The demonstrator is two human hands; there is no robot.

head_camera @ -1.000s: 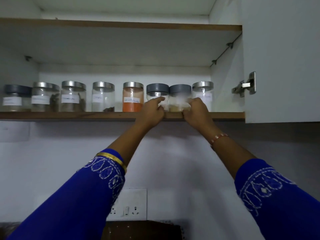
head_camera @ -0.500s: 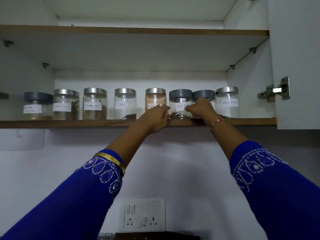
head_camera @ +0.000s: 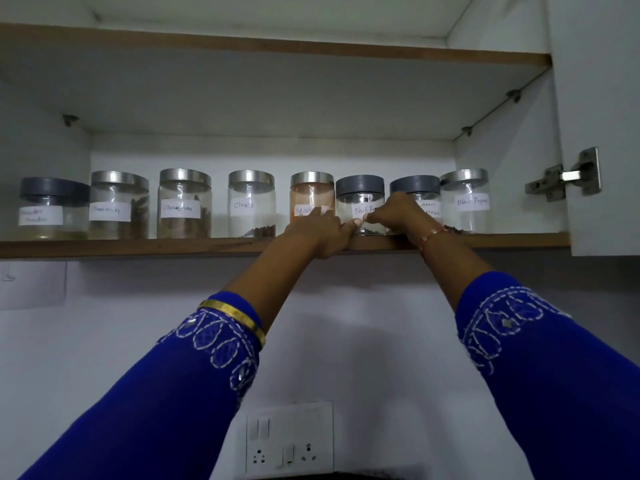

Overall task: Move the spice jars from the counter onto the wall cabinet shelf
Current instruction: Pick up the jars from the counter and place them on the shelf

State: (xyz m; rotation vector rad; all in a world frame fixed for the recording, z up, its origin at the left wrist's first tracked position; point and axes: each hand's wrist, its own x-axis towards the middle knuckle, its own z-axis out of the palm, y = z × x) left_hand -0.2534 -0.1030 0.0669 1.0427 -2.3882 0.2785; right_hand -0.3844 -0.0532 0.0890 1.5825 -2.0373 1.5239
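Both hands are raised to the front edge of the shelf in the wall cabinet. The left hand has its thumb against the lower front of the grey-lidded jar while its fingers lie in front of the orange-filled jar. The right hand touches the same grey-lidded jar from the other side, fingers bent; whether either hand grips the jar or only nudges it cannot be told. The step in hand appears to be seating this jar in the row. To do it well, push low on the body, keep the jar upright, and slide it back until its base sits fully on the shelf, label facing out. All eight jars in view stand on the shelf. Legible labels: "Cloves", "Cinnamon", "Black P…" partly covered, "Garam Masala", "Black Pepper". The others are too blurred to read.
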